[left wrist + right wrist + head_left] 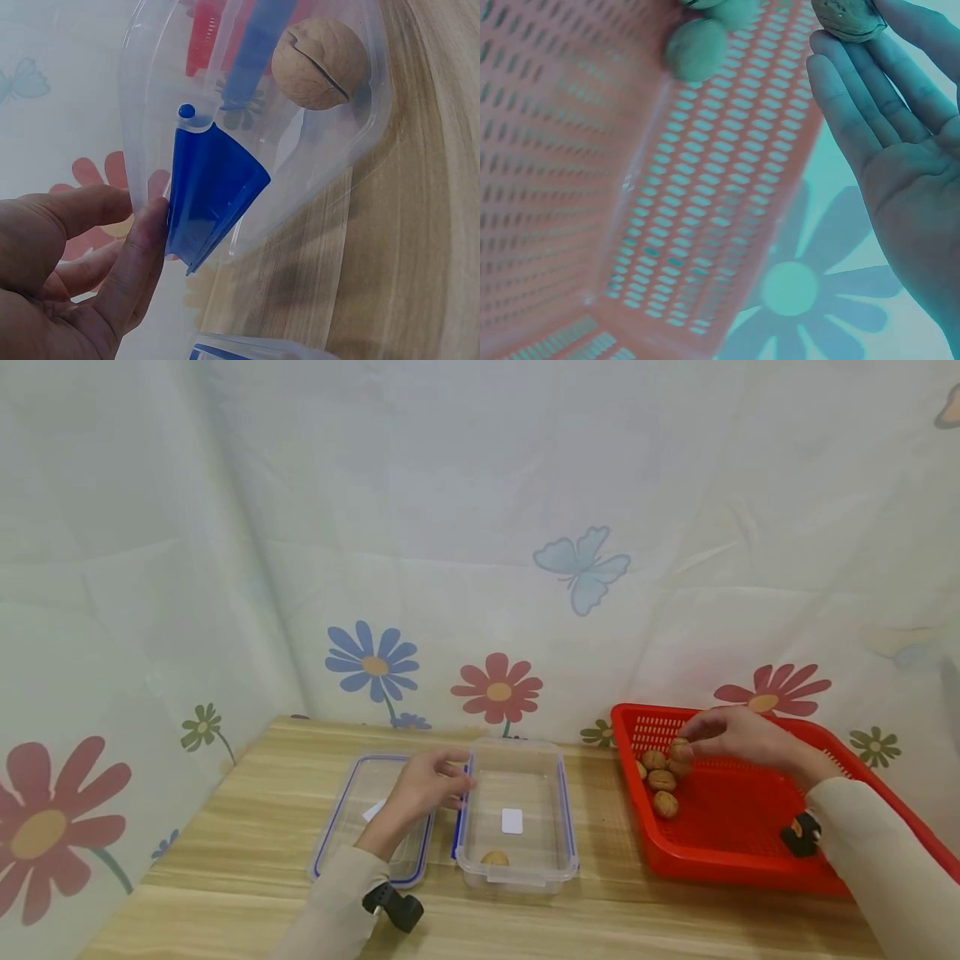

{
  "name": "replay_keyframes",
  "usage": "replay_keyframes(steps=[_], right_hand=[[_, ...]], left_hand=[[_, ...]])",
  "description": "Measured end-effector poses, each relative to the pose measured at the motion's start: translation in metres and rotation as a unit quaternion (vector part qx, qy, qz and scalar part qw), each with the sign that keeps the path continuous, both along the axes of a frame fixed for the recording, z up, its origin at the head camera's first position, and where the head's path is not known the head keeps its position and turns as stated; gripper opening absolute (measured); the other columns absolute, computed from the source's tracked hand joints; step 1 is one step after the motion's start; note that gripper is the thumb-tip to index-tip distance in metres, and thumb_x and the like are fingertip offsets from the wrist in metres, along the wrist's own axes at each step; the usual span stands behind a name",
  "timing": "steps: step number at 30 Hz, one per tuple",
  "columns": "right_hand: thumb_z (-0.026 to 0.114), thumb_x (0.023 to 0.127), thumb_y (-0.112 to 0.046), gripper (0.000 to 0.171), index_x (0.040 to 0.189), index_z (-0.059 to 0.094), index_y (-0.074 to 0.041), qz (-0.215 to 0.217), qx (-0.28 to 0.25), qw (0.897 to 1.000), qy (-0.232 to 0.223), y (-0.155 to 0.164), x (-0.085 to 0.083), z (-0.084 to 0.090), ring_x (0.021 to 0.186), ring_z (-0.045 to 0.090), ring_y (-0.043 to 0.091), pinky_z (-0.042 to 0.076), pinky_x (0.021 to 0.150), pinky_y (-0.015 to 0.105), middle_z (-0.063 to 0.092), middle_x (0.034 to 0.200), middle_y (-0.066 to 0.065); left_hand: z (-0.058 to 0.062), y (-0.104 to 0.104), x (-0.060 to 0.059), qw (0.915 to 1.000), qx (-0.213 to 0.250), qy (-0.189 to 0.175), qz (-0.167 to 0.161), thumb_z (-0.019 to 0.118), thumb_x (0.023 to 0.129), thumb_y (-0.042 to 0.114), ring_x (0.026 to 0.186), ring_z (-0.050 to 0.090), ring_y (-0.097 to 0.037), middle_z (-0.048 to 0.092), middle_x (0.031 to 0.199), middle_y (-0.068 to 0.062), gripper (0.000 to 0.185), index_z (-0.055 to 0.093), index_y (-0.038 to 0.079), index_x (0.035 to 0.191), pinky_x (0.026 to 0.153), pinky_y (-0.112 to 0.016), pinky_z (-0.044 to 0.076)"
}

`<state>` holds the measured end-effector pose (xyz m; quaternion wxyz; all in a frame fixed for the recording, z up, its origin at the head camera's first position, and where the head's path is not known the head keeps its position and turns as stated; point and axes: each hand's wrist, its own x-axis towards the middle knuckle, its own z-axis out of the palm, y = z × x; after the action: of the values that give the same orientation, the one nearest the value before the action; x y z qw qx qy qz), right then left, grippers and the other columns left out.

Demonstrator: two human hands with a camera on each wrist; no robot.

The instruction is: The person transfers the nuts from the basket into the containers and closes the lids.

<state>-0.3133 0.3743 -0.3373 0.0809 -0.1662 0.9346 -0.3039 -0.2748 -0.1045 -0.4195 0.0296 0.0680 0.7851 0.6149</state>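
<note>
Nearest the person, a clear plastic box [517, 814] stands on the wooden worktop [247, 893], with one walnut [494, 858] lying inside against its near wall. The left wrist view shows this nut as round and cracked along a seam, beside the box's blue latch [210, 191]. The left hand [431, 783] rests at the left rim of the box, thumb and fingers closed on the wall beside that latch. Under the left forearm, just left of the box, the lid [358, 814] with its blue seal lies flat on the worktop.

To the right, apart from the box, sits a red slotted basket [720, 843]. A small cluster of walnuts [660, 777] lies at its far left corner. The right hand [731, 735] hovers over that cluster and pinches a single nut [679, 749] at its fingertips; in the right wrist view the fingers [870, 97] lie straight and side by side, the nut held at their ends against the thumb.

Behind everything hangs a pale cloth [480, 527] printed with flowers and a butterfly.
</note>
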Motion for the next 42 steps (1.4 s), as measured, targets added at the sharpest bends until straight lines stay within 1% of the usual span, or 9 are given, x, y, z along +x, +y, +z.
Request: replay_keyframes(steps=[5, 14, 17, 21, 23, 25, 31, 38, 42], right_hand=[[0.085, 0.092, -0.039, 0.057, 0.137, 0.068, -0.008, -0.009, -0.004, 1.000, 0.017, -0.012, 0.008, 0.014, 0.112, 0.067, 0.028, 0.062, 0.096, 0.054, 0.072, 0.128, 0.009], [0.082, 0.095, -0.039, 0.051, 0.134, 0.071, -0.009, -0.003, -0.022, 0.997, 0.073, -0.038, 0.026, 0.036, 0.109, 0.070, 0.028, 0.063, 0.095, 0.048, 0.074, 0.125, 0.008], [0.080, 0.097, -0.038, 0.048, 0.135, 0.071, -0.011, 0.002, -0.031, 0.996, 0.088, -0.050, 0.034, 0.042, 0.110, 0.071, 0.027, 0.063, 0.094, 0.041, 0.075, 0.125, 0.007], [0.080, 0.097, -0.037, 0.043, 0.133, 0.072, -0.014, 0.012, -0.034, 0.993, 0.117, -0.066, 0.046, 0.051, 0.111, 0.071, 0.025, 0.060, 0.090, 0.025, 0.075, 0.124, 0.004], [0.080, 0.097, -0.035, 0.041, 0.132, 0.073, -0.015, 0.018, -0.044, 0.991, 0.125, -0.075, 0.051, 0.054, 0.111, 0.072, 0.024, 0.058, 0.090, 0.021, 0.075, 0.124, 0.004], [0.080, 0.097, -0.032, 0.040, 0.132, 0.073, -0.013, 0.026, -0.057, 0.990, 0.130, -0.083, 0.056, 0.056, 0.109, 0.072, 0.024, 0.058, 0.090, 0.020, 0.075, 0.123, 0.004], [0.081, 0.097, -0.021, 0.034, 0.127, 0.074, -0.010, 0.059, -0.112, 0.984, 0.127, -0.106, 0.068, 0.053, 0.103, 0.073, 0.020, 0.061, 0.089, 0.023, 0.076, 0.119, 0.004], [0.085, 0.094, -0.022, 0.030, 0.121, 0.077, -0.013, 0.077, -0.142, 0.978, 0.130, -0.133, 0.081, 0.039, 0.099, 0.073, 0.014, 0.062, 0.089, 0.027, 0.077, 0.113, -0.001], [0.085, 0.093, -0.018, 0.030, 0.121, 0.076, -0.013, 0.095, -0.158, 0.975, 0.121, -0.147, 0.084, 0.029, 0.099, 0.074, 0.015, 0.063, 0.092, 0.030, 0.076, 0.111, -0.001]], left_hand=[[0.000, 0.000, 0.000, 1.0000, 0.003, 0.001, 0.000, 0.074, 0.094, -0.006, 0.089, 0.076, -0.038, 0.072, 0.101, -0.018, 0.047, 0.063, -0.009, 0.139, 0.068, -0.037, 0.067], [-0.001, 0.000, 0.001, 1.0000, -0.002, 0.001, 0.001, 0.075, 0.093, -0.005, 0.084, 0.077, -0.033, 0.072, 0.103, -0.019, 0.047, 0.063, -0.009, 0.138, 0.068, -0.038, 0.068], [-0.001, -0.001, 0.001, 1.0000, -0.002, 0.002, 0.001, 0.075, 0.093, -0.005, 0.085, 0.077, -0.033, 0.072, 0.103, -0.019, 0.047, 0.063, -0.009, 0.138, 0.069, -0.039, 0.068], [-0.001, 0.000, 0.001, 1.0000, -0.003, 0.003, 0.004, 0.076, 0.093, -0.005, 0.084, 0.077, -0.032, 0.072, 0.102, -0.018, 0.047, 0.064, -0.009, 0.138, 0.068, -0.039, 0.068], [-0.001, 0.000, 0.001, 1.0000, -0.006, 0.003, 0.005, 0.076, 0.093, -0.005, 0.082, 0.077, -0.030, 0.072, 0.101, -0.018, 0.047, 0.064, -0.008, 0.138, 0.068, -0.038, 0.068], [-0.001, 0.000, 0.001, 1.0000, -0.008, 0.004, 0.005, 0.076, 0.093, -0.005, 0.081, 0.076, -0.028, 0.072, 0.101, -0.018, 0.047, 0.064, -0.008, 0.138, 0.068, -0.038, 0.068], [-0.002, 0.000, 0.000, 0.9999, -0.011, 0.008, 0.005, 0.076, 0.093, -0.005, 0.079, 0.076, -0.026, 0.072, 0.101, -0.018, 0.046, 0.064, -0.008, 0.137, 0.067, -0.038, 0.067], [-0.002, 0.000, 0.000, 0.9999, -0.008, 0.008, 0.004, 0.076, 0.093, -0.004, 0.080, 0.076, -0.029, 0.072, 0.100, -0.017, 0.046, 0.064, -0.008, 0.137, 0.068, -0.039, 0.068], [-0.002, -0.001, 0.000, 0.9999, -0.007, 0.007, 0.005, 0.076, 0.093, -0.004, 0.082, 0.077, -0.031, 0.072, 0.101, -0.017, 0.046, 0.064, -0.008, 0.138, 0.068, -0.039, 0.068]])
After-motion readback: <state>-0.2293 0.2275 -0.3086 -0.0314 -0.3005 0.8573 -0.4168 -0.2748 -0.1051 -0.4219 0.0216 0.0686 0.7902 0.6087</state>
